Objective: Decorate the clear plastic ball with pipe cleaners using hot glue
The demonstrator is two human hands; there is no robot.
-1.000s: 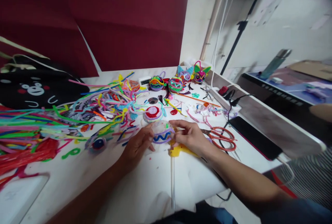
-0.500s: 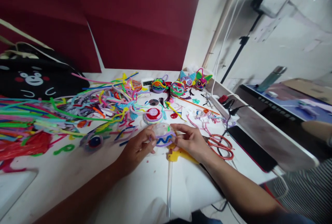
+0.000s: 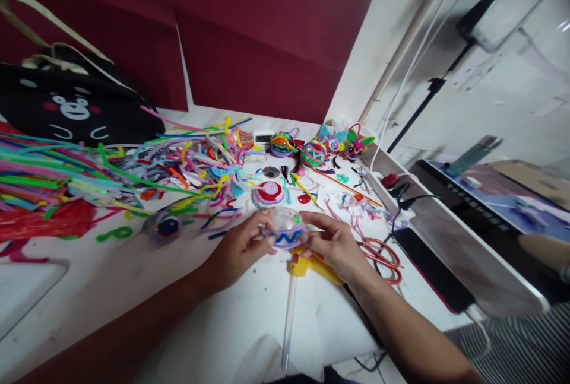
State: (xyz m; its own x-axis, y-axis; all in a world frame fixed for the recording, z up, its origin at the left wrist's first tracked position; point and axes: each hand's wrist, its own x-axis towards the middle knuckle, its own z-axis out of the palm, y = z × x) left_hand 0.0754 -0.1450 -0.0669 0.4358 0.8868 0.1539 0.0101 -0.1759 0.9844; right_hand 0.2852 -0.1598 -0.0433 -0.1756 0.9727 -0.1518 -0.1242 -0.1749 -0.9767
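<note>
Purple-edged dome in the grip of left hand and right hand — room on tabletop beside glue gun.

"What carries it all?"
"A white table; call its far edge twelve o'clock."
"And up there?"
"Decorated balls line up from twelve to one, with a round red-topped piece nearer, just short of twelve."
"To the left?"
"Heaped pipe cleaners spread from nine to ten; a black bag sits beyond them at ten."
"To the right?"
"Phone at four, orange loop handles just inside it, and a yellow glue gun near five."
</note>
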